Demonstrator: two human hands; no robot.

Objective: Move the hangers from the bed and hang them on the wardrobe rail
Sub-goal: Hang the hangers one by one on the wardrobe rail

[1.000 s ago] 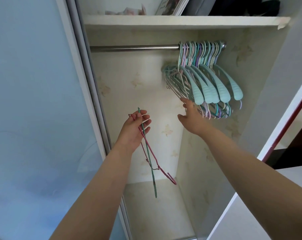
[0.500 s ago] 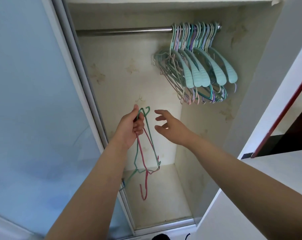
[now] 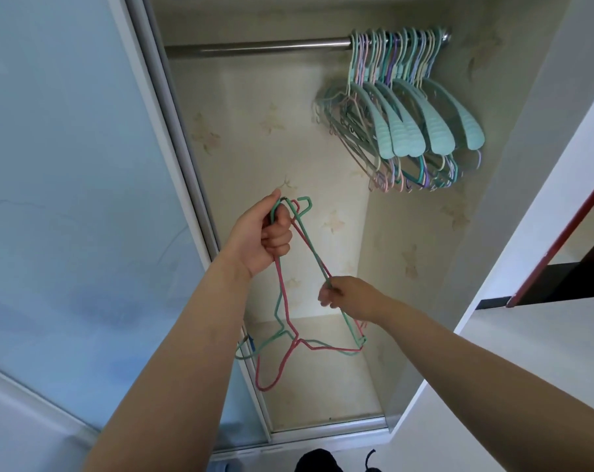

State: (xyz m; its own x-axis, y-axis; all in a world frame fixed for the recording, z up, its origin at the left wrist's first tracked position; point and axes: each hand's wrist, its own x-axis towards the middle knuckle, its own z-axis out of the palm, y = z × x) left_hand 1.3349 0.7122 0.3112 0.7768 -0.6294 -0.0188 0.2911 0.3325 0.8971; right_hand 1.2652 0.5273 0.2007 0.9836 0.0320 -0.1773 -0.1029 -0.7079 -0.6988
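Head view. We take the wardrobe rail (image 3: 258, 49) as our landmark: a metal bar running across the top of the open wardrobe.

On the right end of the rail we see a packed bunch of hung hangers (image 3: 411, 107), mostly teal with pink, purple and cream ones mixed in. Their hooks sit on the rail and their bodies slant down to the right, close to the wardrobe's right wall (image 3: 435, 233).

Well below the rail, left of centre, our left hand (image 3: 265, 236) is clamped in a fist around the upper part of two wire hangers, a green hanger (image 3: 314, 258) and a pink hanger (image 3: 282, 294). Both hang upside down: one corner of each sticks out above the fist, and the hooks dangle at the bottom, above the wardrobe floor (image 3: 323, 393).

Lower and to the right of the left hand, our right hand (image 3: 348, 298) pinches the green hanger's wire with curled fingers. Whether it also grips the pink wire running beside it, we cannot tell.

Left of the rail stands the pale blue sliding door (image 3: 67, 199), its metal frame edge just beside the left forearm. A dark item at the bottom edge, under the wardrobe sill, is too cut off to identify.
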